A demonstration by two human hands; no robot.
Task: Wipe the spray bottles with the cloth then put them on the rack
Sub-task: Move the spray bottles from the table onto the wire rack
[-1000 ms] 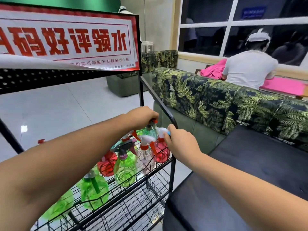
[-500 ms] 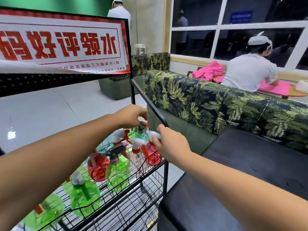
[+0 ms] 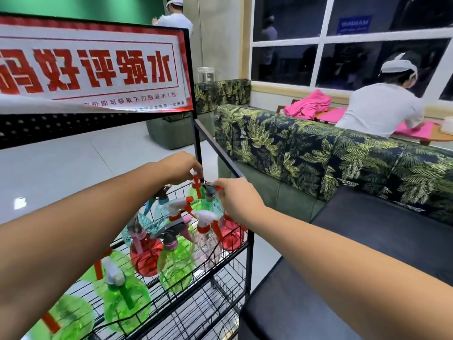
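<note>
Several round spray bottles, green, red, clear and teal, stand on the black wire rack point(image 3: 228, 256) in front of me. My left hand point(image 3: 180, 168) pinches the red trigger top of a green bottle point(image 3: 196, 200) at the rack's far right corner. My right hand point(image 3: 236, 200) pinches the spray head of a teal bottle point(image 3: 214, 203) just beside it. A red bottle point(image 3: 232, 235) sits below my right hand. A clear bottle point(image 3: 208, 249), a green bottle point(image 3: 175, 263) and another red bottle point(image 3: 144, 253) stand nearer. No cloth is in view.
A red and white sign point(image 3: 93, 67) tops the rack. A black bench seat point(image 3: 367, 253) lies right of the rack, with a leaf-patterned sofa point(image 3: 318, 153) behind. A person in white point(image 3: 382, 109) works at a table with pink cloths point(image 3: 308, 104). Another person point(image 3: 175, 18) stands far back.
The view has shifted, so the rack sits more to the left. Both hands stay at the bottle tops in the far corner; my right hand has gone from a white spray head to a dark one.
</note>
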